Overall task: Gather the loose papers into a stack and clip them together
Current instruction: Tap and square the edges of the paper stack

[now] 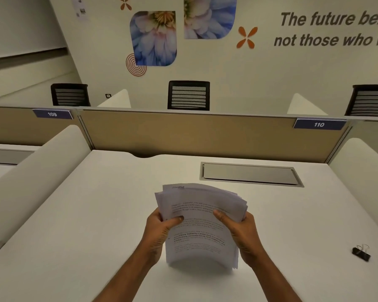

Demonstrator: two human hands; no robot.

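Note:
A stack of printed white papers stands upright on its lower edge on the white desk, bowed toward me, with its top edges fanned and uneven. My left hand grips the stack's left side, thumb on the front sheet. My right hand grips the right side the same way. A black binder clip with silver handles lies on the desk far to the right, apart from both hands.
A grey cable hatch is set into the desk behind the papers. A tan partition closes the back, and white side dividers flank the desk. Black chairs stand beyond the partition.

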